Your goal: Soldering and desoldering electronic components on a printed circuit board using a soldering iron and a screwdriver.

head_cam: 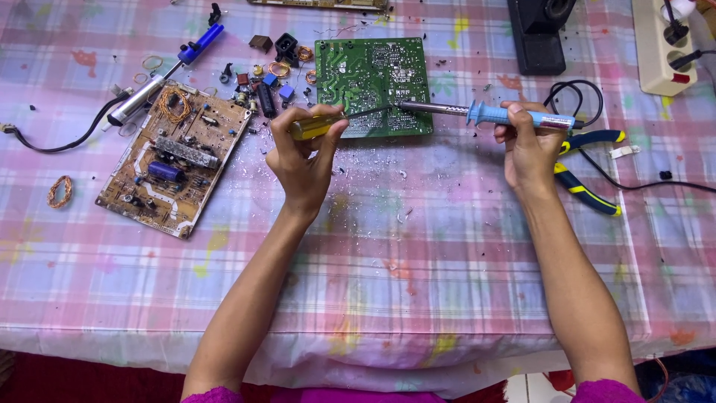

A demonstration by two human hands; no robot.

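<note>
Left hand (302, 153): fingers (328, 127) closed round yellow-handled screwdriver (328, 123), shaft pointing right over green circuit board (373, 86). Right hand (526, 149): fingers closed on blue soldering iron (507, 116), tip pointing left, meeting screwdriver tip at board's near edge. Board lies flat near table (418, 254) far edge, centre. Brown circuit board (175, 157) toward left edge. Blue-yellow pliers (585, 168) just right of right hand.
</note>
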